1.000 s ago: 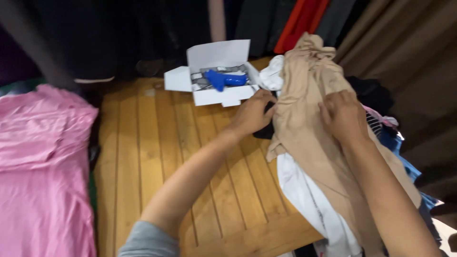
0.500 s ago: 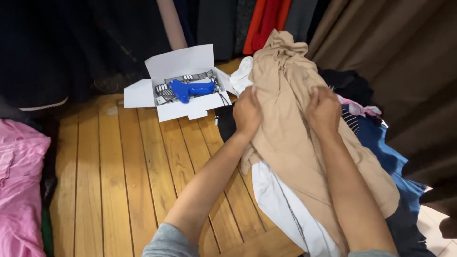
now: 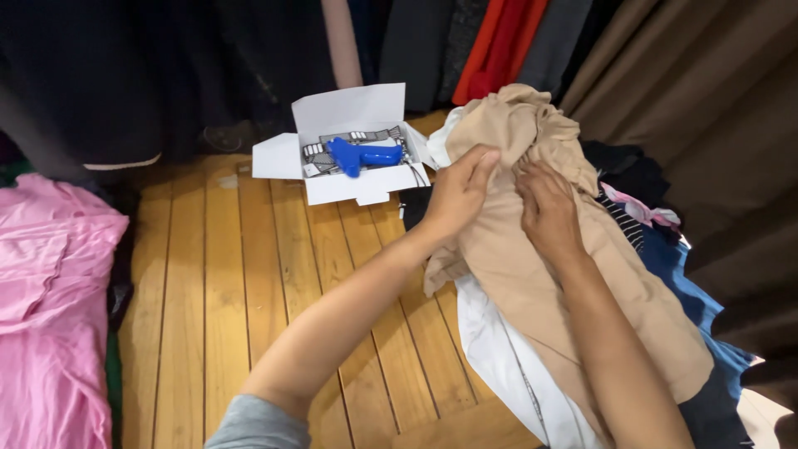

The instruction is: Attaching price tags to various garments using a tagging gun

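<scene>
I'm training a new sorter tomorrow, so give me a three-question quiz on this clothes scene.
1. True or false: both hands rest on the beige garment.
2. What lies in the open white box? A) scissors B) a blue gun-shaped tool C) a tape roll
3. Which colour is the cloth at the left edge of the wooden table?

Key:
1. True: the left hand and the right hand both press on it.
2. B, the blue gun-shaped tool.
3. Pink: the pink cloth.
</scene>
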